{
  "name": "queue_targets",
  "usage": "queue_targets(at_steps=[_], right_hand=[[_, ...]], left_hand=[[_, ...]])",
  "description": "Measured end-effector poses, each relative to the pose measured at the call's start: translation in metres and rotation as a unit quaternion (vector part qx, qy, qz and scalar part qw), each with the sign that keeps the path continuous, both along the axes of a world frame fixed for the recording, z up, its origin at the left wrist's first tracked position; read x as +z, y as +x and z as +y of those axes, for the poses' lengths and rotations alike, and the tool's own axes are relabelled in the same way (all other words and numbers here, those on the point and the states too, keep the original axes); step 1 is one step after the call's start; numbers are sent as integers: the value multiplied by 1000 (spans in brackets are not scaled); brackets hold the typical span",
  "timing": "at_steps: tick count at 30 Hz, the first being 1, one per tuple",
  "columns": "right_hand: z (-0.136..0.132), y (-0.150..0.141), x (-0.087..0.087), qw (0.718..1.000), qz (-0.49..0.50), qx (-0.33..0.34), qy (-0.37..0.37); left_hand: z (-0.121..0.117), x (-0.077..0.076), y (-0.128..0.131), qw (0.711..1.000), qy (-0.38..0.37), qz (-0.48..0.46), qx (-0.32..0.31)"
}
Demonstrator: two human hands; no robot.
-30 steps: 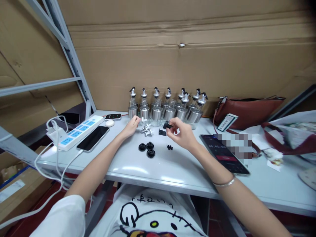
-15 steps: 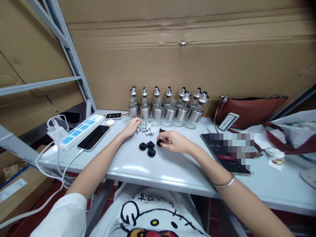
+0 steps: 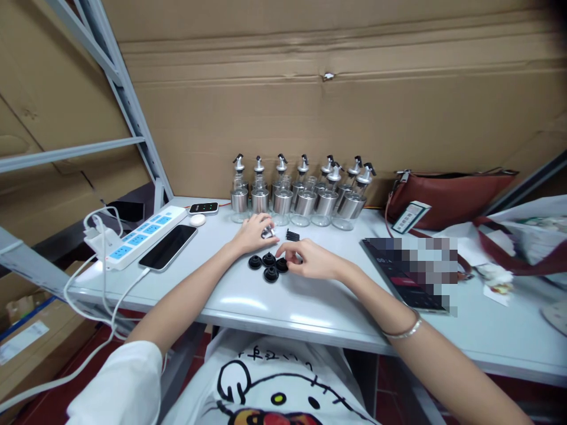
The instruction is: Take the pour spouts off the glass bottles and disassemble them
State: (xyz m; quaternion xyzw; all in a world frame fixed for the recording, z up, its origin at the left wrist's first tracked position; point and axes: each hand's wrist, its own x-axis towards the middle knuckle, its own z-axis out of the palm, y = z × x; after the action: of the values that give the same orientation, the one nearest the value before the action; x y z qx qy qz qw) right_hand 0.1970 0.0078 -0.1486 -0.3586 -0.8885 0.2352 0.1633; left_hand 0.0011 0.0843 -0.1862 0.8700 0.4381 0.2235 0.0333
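My left hand (image 3: 254, 235) lies over a small pile of silver spout pieces (image 3: 268, 231), fingers and thumb apart, hiding most of the pile. My right hand (image 3: 312, 260) is low over the table, with its index finger and thumb apart about a black round stopper (image 3: 282, 265). That stopper rests on the table beside several like it: one black stopper (image 3: 255, 262) at the left and another (image 3: 271, 274) at the front. Whether my right fingertips still touch the stopper is hard to see. Small black lever pieces (image 3: 292, 235) lie just behind my right hand.
Glass bottles with steel bands (image 3: 305, 203) stand along the back, several topped with pourers. To the left are a power strip (image 3: 146, 236), a phone (image 3: 168, 247) and a white disc (image 3: 197, 220). A tablet (image 3: 405, 277) and brown bag (image 3: 447, 200) occupy the right.
My left hand has moved right, over the silver pieces. My right hand has brought the black stopper left and down to the other stoppers, uncovering the black lever pieces.
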Motion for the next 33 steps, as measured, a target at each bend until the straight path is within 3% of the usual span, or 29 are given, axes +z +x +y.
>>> queue_targets(at_steps=[4,9,15,20,25,33], right_hand=[[1,-1,-3,1000,17,9,-14],[1,1,-3,1000,3,5,-20],[-8,-9,0,995,24,29,89],[-14,-36,-13,987,-66,65,130],[-11,-45,-23,978,-87,54,182],[-14,-60,-16,952,-126,46,277]], left_hand=[[1,-1,-1,999,4,-30,18],[-2,-4,0,998,45,34,-3],[-1,-5,1,996,55,74,-2],[0,-4,0,995,53,86,12],[1,-5,1,992,75,103,-1],[1,-5,1,991,76,108,-6]])
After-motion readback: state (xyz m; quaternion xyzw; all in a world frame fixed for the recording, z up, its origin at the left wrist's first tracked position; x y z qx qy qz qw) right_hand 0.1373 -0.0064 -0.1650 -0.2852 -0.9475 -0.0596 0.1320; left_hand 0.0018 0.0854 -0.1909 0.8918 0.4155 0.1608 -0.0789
